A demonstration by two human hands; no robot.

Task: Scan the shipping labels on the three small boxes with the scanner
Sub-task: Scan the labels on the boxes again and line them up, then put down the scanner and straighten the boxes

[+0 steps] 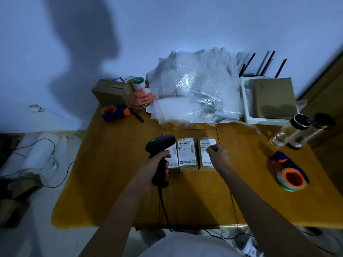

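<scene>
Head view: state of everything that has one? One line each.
scanner, gripped by the left hand, green light on, head over the left box
left hand, curled round the scanner handle
right hand, fingers curled, holding nothing, over the right box
left box, label up, partly hidden by the scanner
middle box, label up, uncovered
right box, label up, partly hidden by the right hand
clear bottle, lid on

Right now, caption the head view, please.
Left hand holds scanner over leftmost labelled box; right hand curled over rightmost box.
</scene>
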